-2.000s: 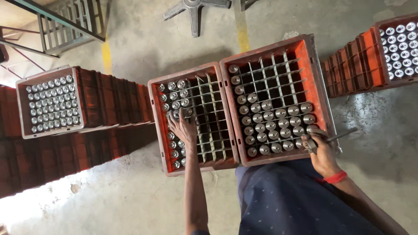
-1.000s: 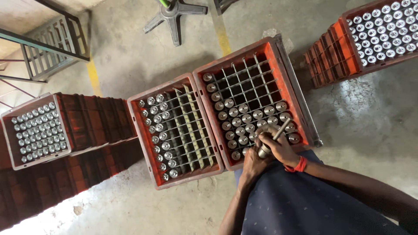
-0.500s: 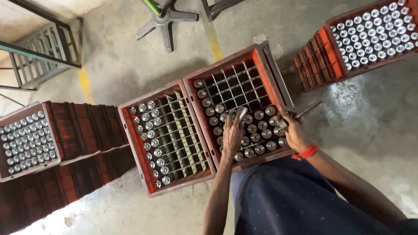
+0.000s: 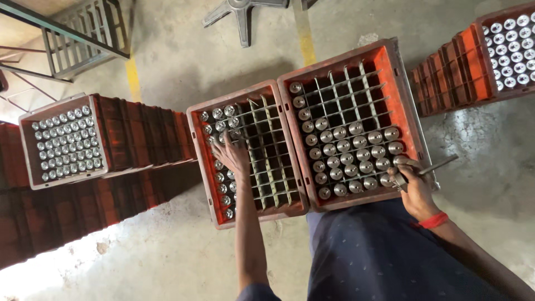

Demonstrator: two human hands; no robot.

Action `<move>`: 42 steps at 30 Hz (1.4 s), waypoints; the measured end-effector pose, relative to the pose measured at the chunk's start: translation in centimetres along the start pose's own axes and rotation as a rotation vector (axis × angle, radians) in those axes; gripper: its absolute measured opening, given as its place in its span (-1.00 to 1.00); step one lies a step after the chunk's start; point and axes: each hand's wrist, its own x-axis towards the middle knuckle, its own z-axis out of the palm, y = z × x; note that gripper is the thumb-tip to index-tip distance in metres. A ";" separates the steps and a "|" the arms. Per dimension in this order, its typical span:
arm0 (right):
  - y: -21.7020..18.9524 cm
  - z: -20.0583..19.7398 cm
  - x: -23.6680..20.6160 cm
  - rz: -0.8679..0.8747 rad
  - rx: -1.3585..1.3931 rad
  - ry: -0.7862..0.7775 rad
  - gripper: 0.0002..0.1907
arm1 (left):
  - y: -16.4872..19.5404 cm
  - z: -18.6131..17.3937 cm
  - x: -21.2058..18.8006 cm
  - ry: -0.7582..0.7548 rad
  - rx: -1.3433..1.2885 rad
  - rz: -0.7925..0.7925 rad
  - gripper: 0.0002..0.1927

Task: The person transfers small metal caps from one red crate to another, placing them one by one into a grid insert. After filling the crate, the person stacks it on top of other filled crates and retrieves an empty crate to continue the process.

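Two red divided crates stand side by side in front of me. The left crate [image 4: 202, 167] holds capped bottles only along its left columns. My left hand [image 4: 233, 155] reaches into it and rests on bottle tops [image 4: 222, 112] there, fingers spread over them. The right crate [image 4: 402, 95] has several rows of capped bottles [image 4: 351, 157] in its near half. My right hand [image 4: 415, 189] lies at that crate's near right corner and grips a thin metal tool [image 4: 437, 165] that points out to the right.
Tall stacks of red crates full of capped bottles stand at the left [image 4: 64, 146] and the upper right [image 4: 501, 50]. A metal rack [image 4: 83, 39] and a star-shaped metal base [image 4: 245, 14] sit on the concrete floor beyond. My blue-clad legs are below.
My left hand has moved from the right crate's bottles over to the left crate. My right hand stayed at the right crate's corner with the tool. The view shifted.
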 end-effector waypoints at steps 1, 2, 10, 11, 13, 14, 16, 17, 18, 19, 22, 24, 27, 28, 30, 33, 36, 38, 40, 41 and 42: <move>0.3 0.4 -0.3 0.013 -0.003 0.012 -0.88 | -0.3 0.2 0.6 -0.034 0.021 0.016 -0.55; 0.7 0.9 -0.3 0.021 -0.004 0.021 -0.88 | -0.2 0.2 1.3 -0.063 0.039 0.033 -0.57; 2.1 0.1 -1.9 0.024 -0.011 0.006 -0.82 | -1.7 -5.4 -0.7 0.046 -0.506 -0.004 -0.51; 2.1 0.0 -2.1 0.059 -0.021 0.036 -0.82 | -1.4 -6.5 -1.7 0.119 -0.707 -0.006 -0.51; 1.9 0.6 -2.3 0.112 -0.035 0.047 -0.82 | 1.1 -6.9 -4.1 0.096 -1.060 -0.209 -0.51; 1.9 1.5 -2.2 0.125 -0.037 0.030 -0.83 | 3.2 -6.7 -6.0 -0.045 -1.355 -0.345 -0.46; 1.7 4.0 -2.1 0.153 -0.039 -0.058 -0.81 | 8.0 -5.6 -9.6 -0.297 -1.621 -0.740 -0.54; 1.5 5.4 -2.2 0.163 -0.037 -0.121 -0.78 | 10.2 -5.2 -11.1 -0.420 -1.509 -0.883 -0.71; 1.1 6.7 -2.6 0.169 -0.036 -0.179 -0.75 | 12.1 -5.4 -12.9 -0.534 -1.433 -0.759 -0.81; 0.9 8.3 -2.8 0.099 -0.061 -0.191 -0.78 | 13.6 -5.7 -14.3 -0.639 -1.356 -0.631 -0.86; -0.5 12.1 -3.3 -0.061 -0.130 -0.283 -0.84 | 17.3 -7.3 -17.7 -0.719 -1.029 -0.277 -0.80; -1.8 13.4 -3.3 -0.065 -0.137 -0.303 -0.87 | 18.8 -8.4 -19.2 -0.776 -0.851 -0.175 -0.79; -3.0 13.9 -3.8 0.000 -0.101 -0.255 -0.91 | 20.2 -8.9 -20.5 -0.870 -0.786 -0.148 -0.78; -3.2 13.6 -4.0 0.007 -0.108 -0.277 -0.91 | 20.5 -8.8 -20.7 -0.902 -0.744 -0.114 -0.74; -3.4 12.5 -4.0 0.006 -0.151 -0.351 -0.91 | 20.9 -8.3 -21.1 -0.971 -0.660 -0.040 -0.65; -2.9 10.3 -3.7 0.040 -0.197 -0.458 -0.87 | 21.3 -7.4 -21.5 -1.132 -0.578 -0.011 -0.57; -1.9 8.4 -1.7 0.193 -0.096 -0.339 -0.83 | 21.3 -6.5 -21.6 -1.224 -0.775 -0.036 -0.51; -1.6 7.1 0.3 0.336 -0.002 -0.121 -0.86 | 21.3 -5.6 -21.1 -1.195 -0.820 0.009 -0.46; -2.3 5.5 2.8 0.158 0.130 -0.110 -0.87 | 21.3 -4.4 -19.9 -1.097 -0.780 0.045 -0.41; -2.9 4.7 3.8 0.072 0.193 -0.110 -0.87 | 21.5 -3.6 -19.1 -1.011 -0.715 0.056 -0.39; -3.6 3.9 4.5 0.039 0.182 -0.047 -0.88 | 22.0 -2.5 -18.1 -0.948 -0.591 0.082 -0.35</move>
